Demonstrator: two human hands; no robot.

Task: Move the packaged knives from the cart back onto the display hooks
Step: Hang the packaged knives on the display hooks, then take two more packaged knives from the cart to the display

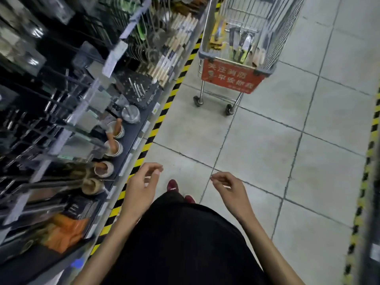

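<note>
Packaged knives with yellow-green handles (242, 49) stand upright in the silver wire shopping cart (283, 27), parked ahead beside the shelving with a red sign (231, 76) on its front. The left hand (141, 187) and right hand (228, 188) hang released, fingers loosely curled, holding nothing. Blurred metal display hooks (51, 103) jut out at left above pale mortars with wooden pestles (113, 148). Open grey floor tiles (257, 145) lie between person and cart.

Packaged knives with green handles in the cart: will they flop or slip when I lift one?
Probably stiff: the packaged knives stand on end in the cart without sagging. Likely blade-heavy, so one may swing if pinched at the top. The packaging looks glossy, possibly slippery, though the view is blurred.
</note>
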